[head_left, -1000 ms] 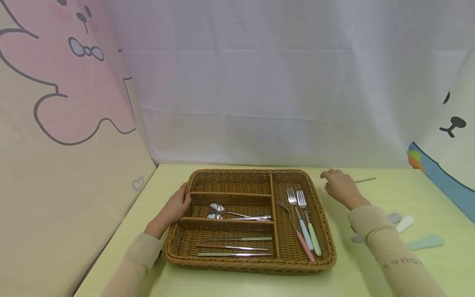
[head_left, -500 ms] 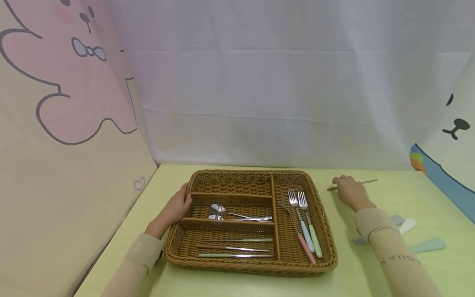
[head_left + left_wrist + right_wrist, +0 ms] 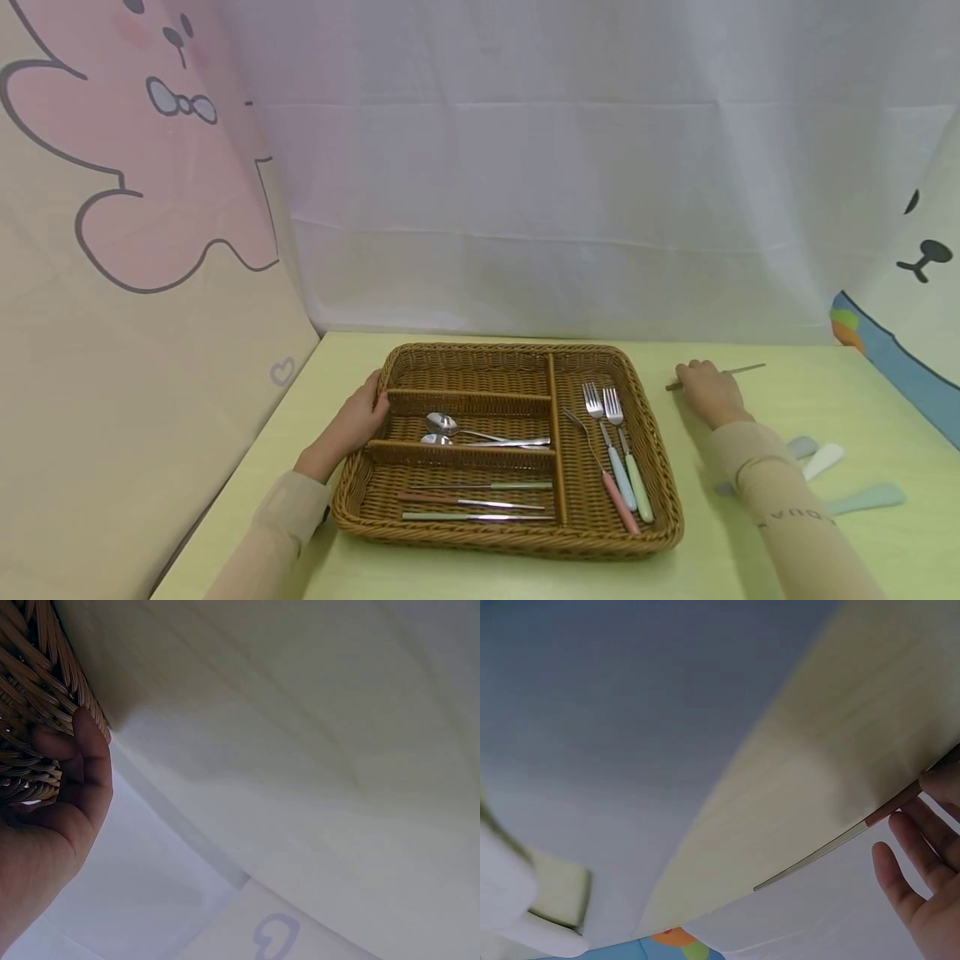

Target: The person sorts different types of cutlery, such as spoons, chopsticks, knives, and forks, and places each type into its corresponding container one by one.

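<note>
A brown wicker cutlery basket (image 3: 510,546) stands on the table. At its left side my left hand (image 3: 358,419) grips the rim, thumb inside; the left wrist view shows the fingers (image 3: 91,754) curled against the weave. Right of the basket, my right hand (image 3: 708,392) pinches a chopstick (image 3: 746,367) lying along the tabletop. In the right wrist view its brown end (image 3: 889,808) runs between thumb and fingers, its metal tip (image 3: 810,859) pointing away. Several chopsticks (image 3: 472,502), spoons (image 3: 441,423) and forks (image 3: 617,450) lie in separate compartments.
By the right forearm lie a pale green handle-like piece (image 3: 870,497), a white one (image 3: 823,460) and grey ones (image 3: 802,447), partly hidden by the sleeve. A white curtain (image 3: 555,208) hangs behind the table (image 3: 862,400), with printed cloth (image 3: 150,367) at the left.
My right hand has moved right and slightly down from beside the basket's far corner onto the chopstick, taking hold of it. The left hand stays on the rim.
</note>
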The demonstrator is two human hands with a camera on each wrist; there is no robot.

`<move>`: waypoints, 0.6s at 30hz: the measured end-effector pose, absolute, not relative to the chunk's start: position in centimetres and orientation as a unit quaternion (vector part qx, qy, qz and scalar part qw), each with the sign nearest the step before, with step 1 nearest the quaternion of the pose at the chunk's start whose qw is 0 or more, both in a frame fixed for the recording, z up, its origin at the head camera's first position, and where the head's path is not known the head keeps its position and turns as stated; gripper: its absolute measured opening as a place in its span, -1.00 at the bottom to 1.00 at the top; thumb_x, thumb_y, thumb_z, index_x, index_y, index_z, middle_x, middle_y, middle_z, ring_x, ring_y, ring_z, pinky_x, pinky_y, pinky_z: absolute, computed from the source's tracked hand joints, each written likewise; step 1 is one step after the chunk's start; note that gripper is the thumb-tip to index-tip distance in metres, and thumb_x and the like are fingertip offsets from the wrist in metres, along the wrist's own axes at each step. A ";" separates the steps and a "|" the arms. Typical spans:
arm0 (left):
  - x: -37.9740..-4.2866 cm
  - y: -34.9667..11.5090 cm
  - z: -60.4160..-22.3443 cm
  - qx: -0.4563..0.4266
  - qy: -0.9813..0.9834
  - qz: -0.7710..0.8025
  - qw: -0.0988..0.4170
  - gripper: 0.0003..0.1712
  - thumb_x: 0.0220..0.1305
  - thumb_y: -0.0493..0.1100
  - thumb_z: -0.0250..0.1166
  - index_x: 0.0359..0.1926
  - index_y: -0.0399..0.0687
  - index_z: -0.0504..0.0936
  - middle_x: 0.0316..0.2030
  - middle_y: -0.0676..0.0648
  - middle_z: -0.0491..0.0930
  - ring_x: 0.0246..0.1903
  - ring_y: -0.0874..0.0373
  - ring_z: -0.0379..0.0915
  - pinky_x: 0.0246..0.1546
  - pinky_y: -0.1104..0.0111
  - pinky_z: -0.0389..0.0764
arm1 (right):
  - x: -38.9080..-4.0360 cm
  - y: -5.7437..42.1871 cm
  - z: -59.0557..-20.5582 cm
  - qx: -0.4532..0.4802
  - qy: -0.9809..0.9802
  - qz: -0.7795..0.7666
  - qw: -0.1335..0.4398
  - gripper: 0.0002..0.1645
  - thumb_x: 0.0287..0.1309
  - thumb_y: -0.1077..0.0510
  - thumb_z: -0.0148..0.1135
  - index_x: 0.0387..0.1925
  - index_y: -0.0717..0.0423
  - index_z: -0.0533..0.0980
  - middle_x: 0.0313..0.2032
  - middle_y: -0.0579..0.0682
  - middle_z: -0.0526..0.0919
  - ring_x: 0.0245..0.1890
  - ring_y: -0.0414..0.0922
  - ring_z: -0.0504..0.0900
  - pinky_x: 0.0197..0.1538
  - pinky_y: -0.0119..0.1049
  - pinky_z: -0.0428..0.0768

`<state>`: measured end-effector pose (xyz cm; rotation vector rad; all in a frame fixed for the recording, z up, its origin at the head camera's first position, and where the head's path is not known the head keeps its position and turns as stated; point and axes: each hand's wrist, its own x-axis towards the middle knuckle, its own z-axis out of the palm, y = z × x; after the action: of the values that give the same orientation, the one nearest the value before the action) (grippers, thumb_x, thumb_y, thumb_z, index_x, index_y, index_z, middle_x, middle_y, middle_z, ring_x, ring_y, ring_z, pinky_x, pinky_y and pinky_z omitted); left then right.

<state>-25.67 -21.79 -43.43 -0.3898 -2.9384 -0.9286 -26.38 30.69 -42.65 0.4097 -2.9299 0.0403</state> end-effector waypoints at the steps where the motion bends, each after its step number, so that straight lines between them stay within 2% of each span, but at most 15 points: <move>1: -25.7 -21.8 -43.4 -0.126 -0.946 -0.300 0.018 -0.37 0.39 -0.19 -0.19 0.34 -0.44 -0.14 0.26 -0.51 0.11 0.21 -0.32 0.10 0.16 -0.16 0.28 | -26.4 30.7 -42.6 0.137 -0.987 0.010 0.088 -0.90 0.02 0.43 0.07 -0.35 0.39 0.47 -0.41 0.31 0.55 -0.34 0.23 0.49 -0.35 0.15 0.59; 7: -25.6 -21.7 -43.2 -0.131 -0.943 -0.305 0.018 -0.38 0.39 -0.19 -0.19 0.34 -0.44 -0.13 0.25 -0.51 0.13 0.19 -0.31 0.13 0.15 -0.16 0.30 | -26.6 30.8 -42.7 0.134 -0.988 0.003 0.080 -0.88 -0.01 0.48 0.04 -0.36 0.42 0.45 -0.41 0.33 0.54 -0.34 0.24 0.49 -0.33 0.17 0.58; 14: -25.5 -21.7 -43.2 -0.130 -0.943 -0.307 0.018 -0.37 0.39 -0.19 -0.20 0.34 -0.45 -0.13 0.26 -0.51 0.11 0.20 -0.32 0.11 0.14 -0.17 0.30 | -26.5 30.8 -42.8 0.138 -0.987 -0.004 0.079 -0.75 0.06 0.48 -0.06 -0.20 0.46 0.44 -0.28 0.41 0.55 -0.27 0.28 0.49 -0.27 0.20 0.57; 18: -25.5 -21.7 -43.2 -0.127 -0.943 -0.307 0.017 -0.37 0.39 -0.19 -0.20 0.34 -0.44 -0.13 0.25 -0.51 0.13 0.19 -0.31 0.13 0.13 -0.16 0.31 | -26.3 30.7 -42.9 0.139 -0.987 0.000 0.079 -0.74 0.06 0.47 -0.07 -0.19 0.45 0.44 -0.27 0.41 0.55 -0.29 0.28 0.50 -0.28 0.21 0.57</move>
<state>-25.55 -21.75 -43.21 -0.3957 -2.9317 -0.9545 -26.34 30.72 -42.87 0.4174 -2.9535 0.0010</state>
